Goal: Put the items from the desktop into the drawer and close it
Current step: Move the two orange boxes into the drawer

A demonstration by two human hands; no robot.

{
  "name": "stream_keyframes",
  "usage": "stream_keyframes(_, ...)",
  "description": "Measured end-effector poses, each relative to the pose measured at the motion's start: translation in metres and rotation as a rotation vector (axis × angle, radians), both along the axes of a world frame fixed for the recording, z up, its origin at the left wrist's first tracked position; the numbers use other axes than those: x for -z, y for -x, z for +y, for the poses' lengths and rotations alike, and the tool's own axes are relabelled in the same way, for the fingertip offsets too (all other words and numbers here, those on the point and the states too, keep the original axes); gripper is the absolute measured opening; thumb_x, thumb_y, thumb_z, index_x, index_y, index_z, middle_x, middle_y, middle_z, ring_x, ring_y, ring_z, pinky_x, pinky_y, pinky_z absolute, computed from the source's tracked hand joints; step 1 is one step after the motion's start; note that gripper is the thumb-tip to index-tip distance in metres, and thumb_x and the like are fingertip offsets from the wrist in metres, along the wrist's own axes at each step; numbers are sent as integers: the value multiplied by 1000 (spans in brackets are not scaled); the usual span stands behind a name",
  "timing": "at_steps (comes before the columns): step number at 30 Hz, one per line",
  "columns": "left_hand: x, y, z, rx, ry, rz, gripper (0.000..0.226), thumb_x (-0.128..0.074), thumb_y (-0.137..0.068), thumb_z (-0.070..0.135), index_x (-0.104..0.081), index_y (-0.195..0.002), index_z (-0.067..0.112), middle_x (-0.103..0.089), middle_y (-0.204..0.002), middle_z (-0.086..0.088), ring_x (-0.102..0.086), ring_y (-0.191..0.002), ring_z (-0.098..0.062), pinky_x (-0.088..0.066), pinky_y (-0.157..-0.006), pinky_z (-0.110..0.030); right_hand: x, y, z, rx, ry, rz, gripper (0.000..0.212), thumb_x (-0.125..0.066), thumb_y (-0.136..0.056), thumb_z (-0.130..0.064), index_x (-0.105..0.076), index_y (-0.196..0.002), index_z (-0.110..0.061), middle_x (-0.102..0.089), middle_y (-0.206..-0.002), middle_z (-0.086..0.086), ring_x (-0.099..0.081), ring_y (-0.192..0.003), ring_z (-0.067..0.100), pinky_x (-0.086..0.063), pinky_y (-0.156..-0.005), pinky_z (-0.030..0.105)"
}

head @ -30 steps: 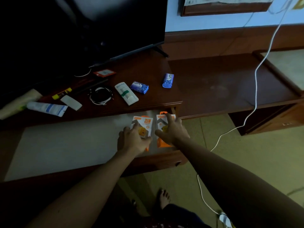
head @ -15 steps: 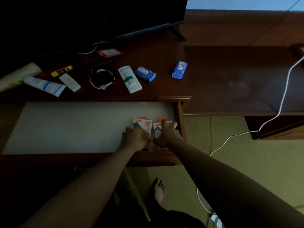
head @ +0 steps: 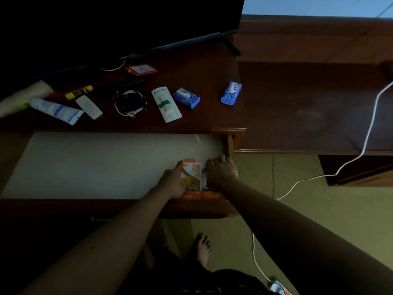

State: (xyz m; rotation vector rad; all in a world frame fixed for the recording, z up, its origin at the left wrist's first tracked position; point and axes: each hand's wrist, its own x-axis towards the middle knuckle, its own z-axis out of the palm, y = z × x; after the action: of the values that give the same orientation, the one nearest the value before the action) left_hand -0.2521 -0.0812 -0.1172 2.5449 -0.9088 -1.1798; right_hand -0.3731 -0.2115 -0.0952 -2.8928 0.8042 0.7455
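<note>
While the drawer stood open, both hands lay flat on two orange boxes at its right front corner: left hand, right hand. Left side bare.

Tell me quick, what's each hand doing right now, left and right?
Left hand: open, resting on the left box in the drawer.
Right hand: open, lying flat over the right box.
</note>
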Motion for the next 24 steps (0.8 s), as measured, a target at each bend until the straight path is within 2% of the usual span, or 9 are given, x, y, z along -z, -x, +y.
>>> stream_keyframes(4,0,-1,-3,39,-19,-11,112,-79,-74,17,-6,-158,31,-47,-141,-17,-52,-124,-35,-48,-104,-44,-4,5,-3,-2,14,-12,47,-50,-96,-39,-52,-132,-9,-56,-133,13,-43,-128,33,-36,-105,41)
stream_keyframes(11,-8,-5,-1,104,2,30,107,-76,-75,19,-10,-159,31,-51,-138,-12,-56,-119,-31,-51,-100,-39,-8,5,0,20,-8,8,49,-51,-97,-37,-50,-135,-7,-54,-136,16,-40,-131,34,-34,-108,42)
stream_keyframes(14,-16,-8,-7,142,-13,-15,86,-75,-72,33,-37,-149,28,-58,-131,-8,-61,-110,-26,-54,-95,-38,-16,3,-1,59,-92,-80,53,-60,-91,-34,-48,-136,-9,-51,-138,15,-39,-132,34,-35,-107,44)
stream_keyframes(16,-30,-8,-17,170,39,-65,57,-76,-75,34,-57,-127,21,-61,-121,-7,-63,-102,-25,-55,-90,-37,-25,1,-4,66,-125,-182,48,-63,-89,-32,-52,-132,-13,-53,-135,12,-42,-130,32,-38,-104,44)
stream_keyframes(17,-37,-8,-23,185,82,-105,43,-74,-78,32,-61,-117,19,-62,-118,-9,-63,-101,-25,-56,-88,-38,-31,0,-6,58,-115,-235,42,-62,-90,-31,-54,-128,-15,-56,-131,10,-44,-127,31,-39,-103,44)
stream_keyframes(18,-44,-9,-30,203,124,-155,39,-71,-82,28,-62,-118,16,-62,-121,-12,-62,-104,-27,-55,-89,-40,-37,-2,-10,52,-91,-290,37,-60,-91,-30,-56,-125,-16,-58,-128,9,-47,-125,30,-39,-102,44)
stream_keyframes(21,-66,-14,-54,225,248,-291,44,-62,-91,24,-56,-134,14,-57,-132,-12,-57,-119,-30,-51,-97,-44,-56,-11,-30,99,-31,-451,34,-54,-90,-24,-59,-123,-17,-61,-124,7,-50,-120,30,-41,-98,44)
stream_keyframes(24,-87,-30,-81,237,371,-375,36,-60,-92,22,-59,-128,20,-57,-126,-7,-57,-115,-28,-52,-94,-45,-70,-28,-61,132,4,-493,35,-56,-93,-25,-56,-127,-17,-58,-125,7,-49,-119,30,-43,-94,45)
